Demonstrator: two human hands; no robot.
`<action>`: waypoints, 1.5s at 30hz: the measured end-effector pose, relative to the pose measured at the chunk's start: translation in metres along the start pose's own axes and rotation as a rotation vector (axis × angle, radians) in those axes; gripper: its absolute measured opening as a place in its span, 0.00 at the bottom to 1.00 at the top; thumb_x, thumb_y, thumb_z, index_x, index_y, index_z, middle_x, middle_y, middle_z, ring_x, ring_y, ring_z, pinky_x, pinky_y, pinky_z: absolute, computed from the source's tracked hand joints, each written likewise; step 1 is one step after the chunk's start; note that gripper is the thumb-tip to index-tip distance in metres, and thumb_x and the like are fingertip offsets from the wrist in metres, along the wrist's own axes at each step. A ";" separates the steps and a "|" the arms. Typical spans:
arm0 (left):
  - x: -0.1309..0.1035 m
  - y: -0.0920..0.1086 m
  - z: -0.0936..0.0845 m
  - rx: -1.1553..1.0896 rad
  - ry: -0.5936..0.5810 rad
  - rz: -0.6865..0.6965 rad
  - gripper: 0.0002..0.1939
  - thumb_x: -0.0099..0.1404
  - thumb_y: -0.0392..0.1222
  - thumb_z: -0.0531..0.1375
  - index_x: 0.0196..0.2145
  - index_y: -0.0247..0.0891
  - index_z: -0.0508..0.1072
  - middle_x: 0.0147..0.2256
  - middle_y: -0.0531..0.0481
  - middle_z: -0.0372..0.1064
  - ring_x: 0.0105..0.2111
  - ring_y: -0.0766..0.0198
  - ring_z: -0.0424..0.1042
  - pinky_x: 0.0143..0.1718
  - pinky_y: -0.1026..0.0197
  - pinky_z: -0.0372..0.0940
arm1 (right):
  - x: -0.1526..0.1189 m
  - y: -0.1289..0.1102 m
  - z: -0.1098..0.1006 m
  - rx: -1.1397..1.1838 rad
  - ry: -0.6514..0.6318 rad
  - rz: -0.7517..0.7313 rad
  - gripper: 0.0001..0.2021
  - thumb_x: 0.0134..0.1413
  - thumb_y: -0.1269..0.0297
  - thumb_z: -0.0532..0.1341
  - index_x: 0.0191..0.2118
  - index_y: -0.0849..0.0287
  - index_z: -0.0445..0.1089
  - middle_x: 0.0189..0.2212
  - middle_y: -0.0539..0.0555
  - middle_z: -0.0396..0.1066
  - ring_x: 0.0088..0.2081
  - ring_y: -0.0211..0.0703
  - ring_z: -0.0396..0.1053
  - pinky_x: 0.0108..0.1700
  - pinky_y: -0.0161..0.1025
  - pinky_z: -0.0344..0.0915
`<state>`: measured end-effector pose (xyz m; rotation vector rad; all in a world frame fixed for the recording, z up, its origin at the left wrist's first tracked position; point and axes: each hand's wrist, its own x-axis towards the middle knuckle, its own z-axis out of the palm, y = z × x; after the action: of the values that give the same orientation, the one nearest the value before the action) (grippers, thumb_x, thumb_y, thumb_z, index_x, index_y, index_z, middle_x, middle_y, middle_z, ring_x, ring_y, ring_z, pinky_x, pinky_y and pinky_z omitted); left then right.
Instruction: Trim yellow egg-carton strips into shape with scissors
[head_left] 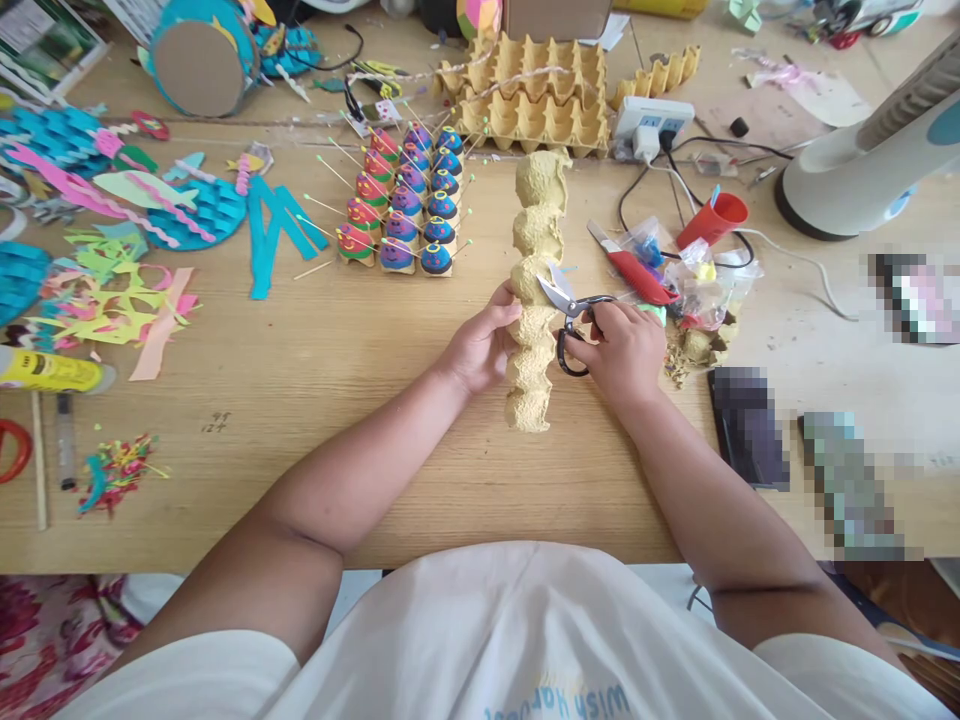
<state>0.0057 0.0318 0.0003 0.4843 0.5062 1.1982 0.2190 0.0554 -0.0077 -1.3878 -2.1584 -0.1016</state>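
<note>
A strip of egg-carton cups (531, 355) stretches lengthwise in front of me, held by my left hand (484, 345), whose fingers grip its left side near the middle. My right hand (626, 350) is closed on the black handles of a pair of scissors (571, 308). The scissors' blades are parted and lie against the strip's right side, over one cup. Left of the strip's far end stand painted carton pieces with faces (401, 225), in red, purple and blue, with thin pale sticks poking out.
Egg trays (532, 95) and a power strip (652, 118) lie at the back. On the right are a red cutter (637, 272), a red cup (712, 220), plastic bags, phones (750, 425) and a white appliance (847, 180). Paper scraps (124, 310) and a glue bottle (52, 370) occupy the left.
</note>
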 end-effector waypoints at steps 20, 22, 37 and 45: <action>0.001 0.001 0.003 0.044 0.052 0.057 0.22 0.63 0.42 0.67 0.56 0.49 0.74 0.35 0.57 0.79 0.29 0.65 0.77 0.31 0.64 0.70 | 0.003 -0.004 -0.001 0.123 -0.058 0.161 0.18 0.68 0.46 0.59 0.33 0.54 0.67 0.27 0.53 0.70 0.30 0.46 0.65 0.35 0.43 0.54; 0.001 0.000 0.000 0.036 0.058 0.054 0.21 0.65 0.43 0.67 0.56 0.50 0.74 0.36 0.56 0.80 0.30 0.64 0.79 0.33 0.63 0.71 | 0.003 -0.006 0.001 0.103 -0.050 0.128 0.16 0.66 0.46 0.60 0.38 0.54 0.69 0.31 0.54 0.73 0.34 0.49 0.69 0.38 0.44 0.58; 0.000 -0.002 0.003 0.078 0.015 0.067 0.28 0.60 0.43 0.69 0.58 0.49 0.74 0.32 0.58 0.78 0.27 0.65 0.76 0.30 0.63 0.68 | -0.001 -0.010 0.006 0.028 -0.077 0.055 0.16 0.60 0.51 0.62 0.49 0.56 0.69 0.45 0.61 0.75 0.48 0.60 0.71 0.50 0.52 0.65; -0.001 -0.002 0.000 0.092 0.010 0.040 0.28 0.60 0.43 0.71 0.57 0.47 0.73 0.35 0.57 0.80 0.31 0.64 0.79 0.32 0.63 0.69 | 0.002 -0.008 -0.001 0.037 -0.056 0.052 0.13 0.60 0.50 0.65 0.42 0.54 0.71 0.39 0.57 0.76 0.41 0.54 0.71 0.42 0.46 0.63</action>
<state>0.0067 0.0302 -0.0002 0.5699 0.5642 1.2198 0.2117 0.0530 -0.0040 -1.4408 -2.1567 -0.0025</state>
